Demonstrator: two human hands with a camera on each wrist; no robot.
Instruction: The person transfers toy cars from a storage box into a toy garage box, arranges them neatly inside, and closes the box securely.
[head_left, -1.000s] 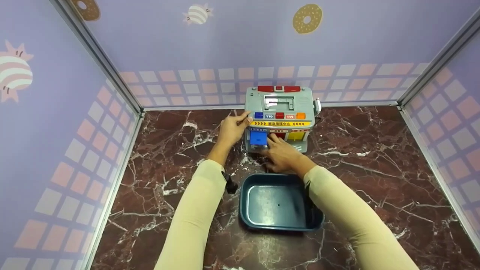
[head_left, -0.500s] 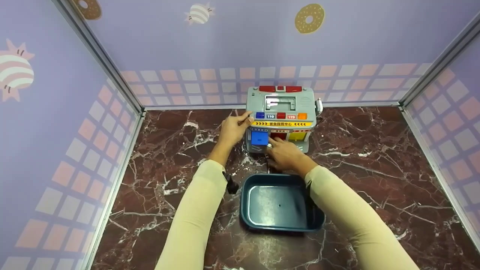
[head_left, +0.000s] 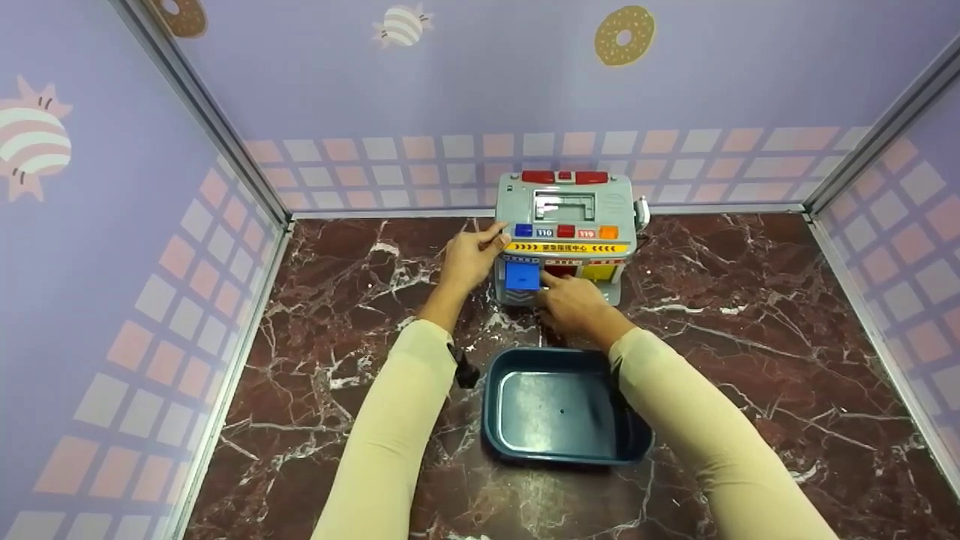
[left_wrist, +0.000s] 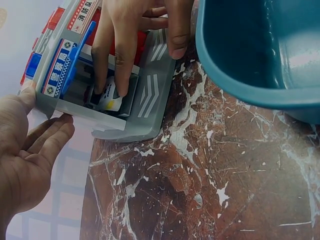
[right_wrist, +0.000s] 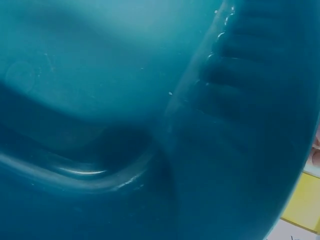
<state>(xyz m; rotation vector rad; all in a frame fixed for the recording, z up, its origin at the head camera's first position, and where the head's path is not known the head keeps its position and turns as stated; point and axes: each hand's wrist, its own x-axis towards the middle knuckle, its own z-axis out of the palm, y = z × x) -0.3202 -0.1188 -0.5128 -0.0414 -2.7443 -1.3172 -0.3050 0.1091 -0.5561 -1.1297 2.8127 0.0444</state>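
A grey toy garage (head_left: 517, 201) with coloured roof lights and blue, red and yellow doors stands against the back wall. My left hand (head_left: 466, 259) holds its left roof corner. The blue door (head_left: 523, 276) is swung up. My right hand (head_left: 574, 300) is at the front of that bay. In the left wrist view, two extended fingers (left_wrist: 124, 65) reach into the bay and touch a small white toy car (left_wrist: 113, 100) with a yellow patch, while the thumb stays outside over the ramp. The car's far end is hidden in the bay.
A dark teal plastic basin (head_left: 491, 412) sits just in front of the garage, under my right forearm; its inside fills the right wrist view. A white telephone handset (head_left: 642, 214) hangs on the garage's right side. Lilac walls enclose the marbled table (head_left: 750, 375).
My right hand has drawn slightly back and right, so more of the ramp under the blue door shows. My left hand keeps its hold on the roof corner.
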